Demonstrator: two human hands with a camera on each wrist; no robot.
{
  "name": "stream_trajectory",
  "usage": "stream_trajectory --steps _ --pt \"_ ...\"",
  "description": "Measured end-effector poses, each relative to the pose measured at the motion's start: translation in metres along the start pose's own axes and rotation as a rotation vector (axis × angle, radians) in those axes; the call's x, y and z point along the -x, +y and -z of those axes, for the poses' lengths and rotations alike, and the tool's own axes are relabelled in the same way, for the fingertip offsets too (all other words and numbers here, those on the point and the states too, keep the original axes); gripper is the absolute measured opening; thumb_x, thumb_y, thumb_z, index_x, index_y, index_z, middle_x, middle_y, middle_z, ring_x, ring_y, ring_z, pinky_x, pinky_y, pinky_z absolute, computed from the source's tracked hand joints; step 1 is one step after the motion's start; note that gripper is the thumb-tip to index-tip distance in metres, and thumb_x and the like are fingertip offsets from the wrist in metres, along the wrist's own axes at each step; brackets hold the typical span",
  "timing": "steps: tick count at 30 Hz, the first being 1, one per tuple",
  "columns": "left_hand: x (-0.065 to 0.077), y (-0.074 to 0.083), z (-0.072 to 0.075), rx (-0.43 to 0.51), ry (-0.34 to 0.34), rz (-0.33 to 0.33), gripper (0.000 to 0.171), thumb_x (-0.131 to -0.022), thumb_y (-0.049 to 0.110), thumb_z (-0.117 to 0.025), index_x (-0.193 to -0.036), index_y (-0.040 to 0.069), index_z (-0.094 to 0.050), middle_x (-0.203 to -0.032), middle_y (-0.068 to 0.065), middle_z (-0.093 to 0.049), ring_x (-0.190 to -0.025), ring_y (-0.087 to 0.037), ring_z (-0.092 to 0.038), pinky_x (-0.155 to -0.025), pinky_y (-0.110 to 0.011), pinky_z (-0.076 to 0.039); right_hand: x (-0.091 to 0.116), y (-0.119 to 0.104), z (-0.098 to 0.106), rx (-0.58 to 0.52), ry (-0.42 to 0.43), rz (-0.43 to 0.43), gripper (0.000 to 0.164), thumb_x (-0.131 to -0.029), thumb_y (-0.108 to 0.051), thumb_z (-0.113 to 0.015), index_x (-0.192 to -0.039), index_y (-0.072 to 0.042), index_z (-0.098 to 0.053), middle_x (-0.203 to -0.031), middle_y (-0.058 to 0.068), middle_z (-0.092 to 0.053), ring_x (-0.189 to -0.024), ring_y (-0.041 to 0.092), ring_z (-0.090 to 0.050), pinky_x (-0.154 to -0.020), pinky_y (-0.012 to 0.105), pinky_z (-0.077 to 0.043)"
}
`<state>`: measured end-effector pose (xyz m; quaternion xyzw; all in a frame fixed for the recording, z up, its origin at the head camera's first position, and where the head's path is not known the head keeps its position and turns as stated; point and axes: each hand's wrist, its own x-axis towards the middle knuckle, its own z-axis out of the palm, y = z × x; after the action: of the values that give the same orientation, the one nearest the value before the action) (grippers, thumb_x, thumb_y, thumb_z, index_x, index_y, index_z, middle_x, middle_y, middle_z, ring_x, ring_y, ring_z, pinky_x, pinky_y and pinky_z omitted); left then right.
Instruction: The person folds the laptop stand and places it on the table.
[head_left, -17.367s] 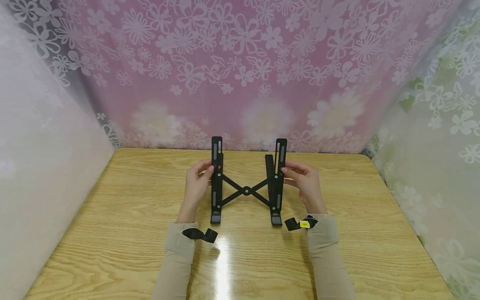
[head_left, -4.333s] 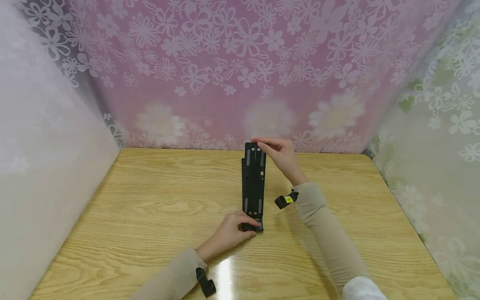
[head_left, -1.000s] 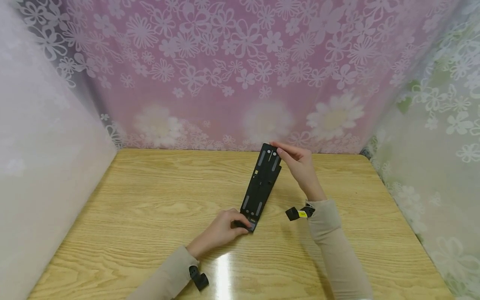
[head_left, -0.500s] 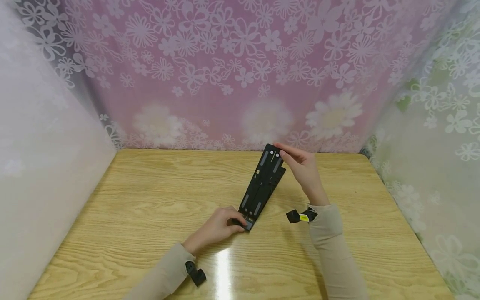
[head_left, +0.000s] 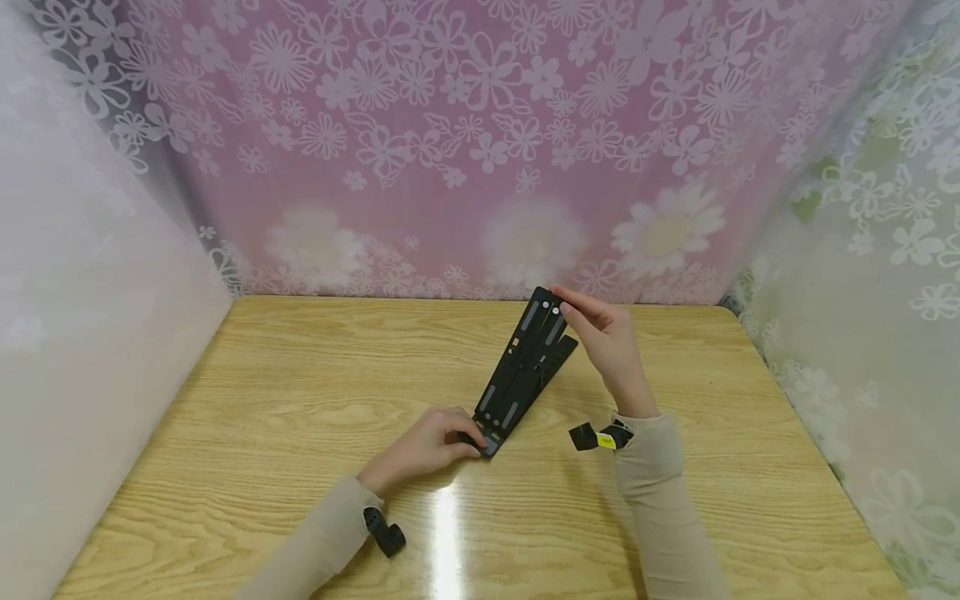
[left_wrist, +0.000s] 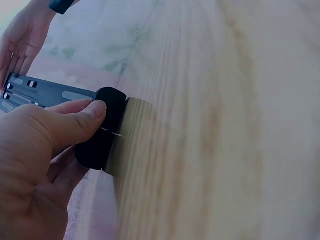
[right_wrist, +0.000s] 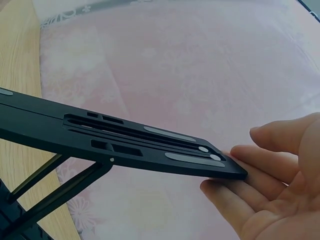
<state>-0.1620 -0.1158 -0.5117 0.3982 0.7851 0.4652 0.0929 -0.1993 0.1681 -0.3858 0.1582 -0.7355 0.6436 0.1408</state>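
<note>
A black folding laptop stand (head_left: 517,358), its two arms drawn together side by side, leans diagonally over the table in the head view. My left hand (head_left: 431,442) pinches its lower end. In the left wrist view the thumb lies over the front lip (left_wrist: 107,112) and fingers reach underneath. At the raised end, my right hand (head_left: 603,346) has its fingers behind the top edge. The right wrist view shows those fingers (right_wrist: 260,180) extended against the underside, with the thumb lifted off the surface. A support strut (right_wrist: 55,200) angles down below the stand's upper plates (right_wrist: 125,137).
The wooden table (head_left: 300,375) lies under both hands. A pink flowered curtain (head_left: 450,167) hangs behind its far edge, with pale side sheets at left (head_left: 97,292) and right (head_left: 877,292). Black straps (head_left: 384,533) are on both wrists.
The stand was spread into an X between both hands earlier; its arms are now together. Over the last second its lower end shifted left, it tilted further right, and the rear leg shows more.
</note>
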Motion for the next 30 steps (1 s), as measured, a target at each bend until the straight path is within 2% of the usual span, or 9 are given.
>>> stream_trajectory --steps 4,9,12,17,24,30 --pt "0.000 -0.004 0.006 0.023 -0.022 -0.012 0.013 -0.090 0.008 -0.074 -0.100 0.015 -0.078 -0.099 0.009 -0.069 -0.097 -0.008 -0.063 -0.088 -0.030 -0.052 0.001 -0.001 -0.001 -0.005 0.007 -0.006 0.035 -0.099 -0.010 -0.061 -0.131 0.005 -0.061 -0.135 0.019 -0.059 -0.128 0.021 -0.054 -0.101 0.024 -0.046" --pt "0.000 -0.008 0.014 0.063 -0.053 0.034 0.014 -0.091 0.010 -0.072 -0.100 0.018 -0.077 -0.101 0.011 -0.068 -0.099 -0.009 -0.063 -0.091 -0.031 -0.052 0.003 -0.003 -0.002 0.002 0.011 -0.011 0.035 -0.099 -0.009 -0.061 -0.131 0.005 -0.061 -0.135 0.021 -0.058 -0.129 0.021 -0.054 -0.100 0.023 -0.046" --pt "0.000 -0.009 0.019 0.069 -0.065 0.040 0.014 -0.091 0.008 -0.073 -0.100 0.017 -0.077 -0.102 0.010 -0.069 -0.099 -0.010 -0.063 -0.092 -0.032 -0.051 0.005 -0.004 -0.002 0.004 0.012 -0.016 0.035 -0.099 -0.009 -0.061 -0.132 0.003 -0.061 -0.135 0.020 -0.058 -0.129 0.020 -0.054 -0.100 0.023 -0.046" --pt "-0.002 -0.012 0.024 0.063 -0.075 0.029 0.012 -0.089 0.008 -0.074 -0.098 0.015 -0.077 -0.100 0.009 -0.069 -0.096 -0.010 -0.064 -0.089 -0.031 -0.053 0.007 -0.005 -0.002 0.023 0.016 -0.027 0.033 -0.100 -0.011 -0.061 -0.132 -0.002 -0.063 -0.136 0.015 -0.059 -0.128 0.018 -0.054 -0.098 0.022 -0.047" --pt "-0.002 -0.023 0.029 0.070 -0.052 -0.019 0.010 -0.088 0.010 -0.075 -0.095 0.016 -0.077 -0.100 0.004 -0.070 -0.095 -0.010 -0.065 -0.087 -0.031 -0.054 0.008 -0.005 -0.004 0.033 0.037 -0.027 0.034 -0.099 -0.009 -0.060 -0.131 0.003 -0.061 -0.136 0.018 -0.059 -0.131 0.020 -0.052 -0.094 0.020 -0.049" --pt "-0.001 -0.027 0.036 0.070 -0.039 -0.030 0.009 -0.088 0.009 -0.074 -0.095 0.014 -0.078 -0.102 -0.002 -0.071 -0.098 -0.013 -0.065 -0.089 -0.032 -0.053 0.010 -0.009 -0.005 0.040 0.033 -0.048 0.035 -0.097 -0.001 -0.062 -0.132 0.001 -0.062 -0.137 0.018 -0.058 -0.128 0.025 -0.054 -0.092 0.019 -0.050"
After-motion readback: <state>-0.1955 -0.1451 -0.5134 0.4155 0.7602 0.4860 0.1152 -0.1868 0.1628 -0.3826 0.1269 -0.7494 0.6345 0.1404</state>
